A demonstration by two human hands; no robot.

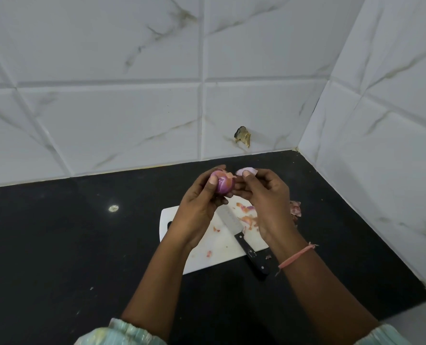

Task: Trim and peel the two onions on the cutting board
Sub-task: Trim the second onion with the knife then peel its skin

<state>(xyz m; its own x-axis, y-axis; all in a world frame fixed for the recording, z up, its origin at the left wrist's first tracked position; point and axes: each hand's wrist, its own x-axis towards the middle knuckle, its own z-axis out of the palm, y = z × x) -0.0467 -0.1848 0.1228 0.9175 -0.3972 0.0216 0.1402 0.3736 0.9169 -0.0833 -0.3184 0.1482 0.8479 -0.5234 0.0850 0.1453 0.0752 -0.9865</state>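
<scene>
My left hand (202,202) grips a small purple onion (224,184) above the white cutting board (221,247), thumb across its top. Bits of dry orange skin still cling to the onion's upper side. Beside it, my right hand (266,200) pinches a pale pink piece of peel (246,171) between thumb and fingers. A knife (241,235) with a black handle lies diagonally on the board under my hands, its handle hanging over the board's near edge. Only one onion shows clearly.
Loose peel scraps (248,216) lie on the board's right part, and more skin (295,210) sits on the black counter (82,245) behind my right hand. White tiled walls (132,108) close off the back and right, forming a corner.
</scene>
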